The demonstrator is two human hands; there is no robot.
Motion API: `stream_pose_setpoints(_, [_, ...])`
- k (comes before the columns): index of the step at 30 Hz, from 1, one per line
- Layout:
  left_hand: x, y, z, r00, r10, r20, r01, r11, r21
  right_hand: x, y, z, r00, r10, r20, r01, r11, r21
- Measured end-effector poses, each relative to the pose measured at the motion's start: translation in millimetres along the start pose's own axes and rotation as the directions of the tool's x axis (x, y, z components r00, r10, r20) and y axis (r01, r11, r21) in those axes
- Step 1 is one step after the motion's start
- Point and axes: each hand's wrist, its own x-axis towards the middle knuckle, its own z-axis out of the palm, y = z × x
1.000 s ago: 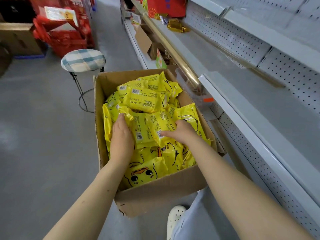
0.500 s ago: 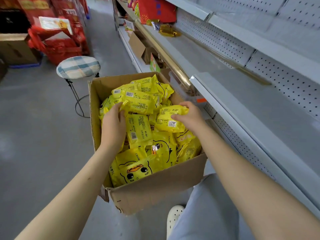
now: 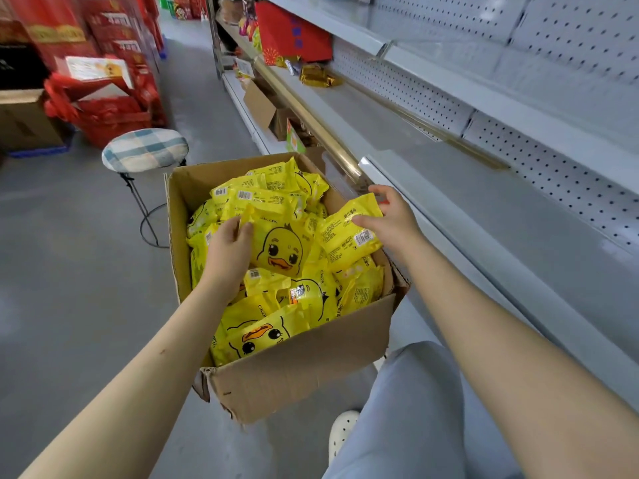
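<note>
Yellow packet [image 3: 349, 233], gripped by fingers of the right hand [image 3: 390, 219], has risen from the box [image 3: 301, 371] toward the shelf [image 3: 484, 216] at 3 o'clock, while the left hand [image 3: 228, 250] now pinches a duck-faced packet [image 3: 280, 247]: shelving judged under way.

I see a grey floor [image 3: 69, 288] running down a shop aisle, grey metal shelves [image 3: 466, 202] with pegboard backs [image 3: 408, 89] on the right, a stool [image 3: 144, 150] with a checked cushion, and red boxes [image 3: 114, 39] stacked far left.
</note>
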Motion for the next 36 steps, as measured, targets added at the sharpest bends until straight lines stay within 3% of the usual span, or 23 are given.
stream_pose_setpoints(4, [-7,-10,3,0.992,-0.113,0.062,0.114,0.993,-0.010,-7,-9,-11,0.999,-0.041,0.004,0.041,0.999,-0.022])
stream_pose_setpoints(7, [-5,-13,3,0.959,-0.269,0.094,0.282,0.945,-0.167,-15,-13,-12,0.997,-0.071,0.023,0.072,0.994,-0.079])
stream_pose_setpoints(11, [-6,-15,2,0.916,-0.373,0.145,0.400,0.870,-0.290,-33,-6,1,0.983,-0.073,0.170,0.104,0.977,-0.186])
stream_pose_setpoints(15, [-9,-17,1,0.888,-0.416,0.196,0.459,0.825,-0.330,-50,9,19,0.929,0.009,0.371,0.048,0.988,-0.144])
stream_pose_setpoints(20, [-10,-15,-3,0.874,-0.438,0.209,0.479,0.850,-0.219,-44,27,22,0.935,0.075,0.348,-0.016,0.985,-0.170])
stream_pose_setpoints(23, [-7,-19,-5,0.867,-0.451,0.212,0.479,0.872,-0.106,-38,28,23,0.924,0.107,0.367,0.003,0.958,-0.287])
stream_pose_setpoints(28, [0,-30,0,0.886,-0.433,0.164,0.437,0.899,0.010,-34,21,36,0.887,0.053,0.459,0.255,0.772,-0.582])
stream_pose_setpoints(36, [5,-30,-12,0.939,-0.271,0.211,0.217,0.945,0.244,-23,21,46,0.817,0.044,0.574,0.498,0.446,-0.744])
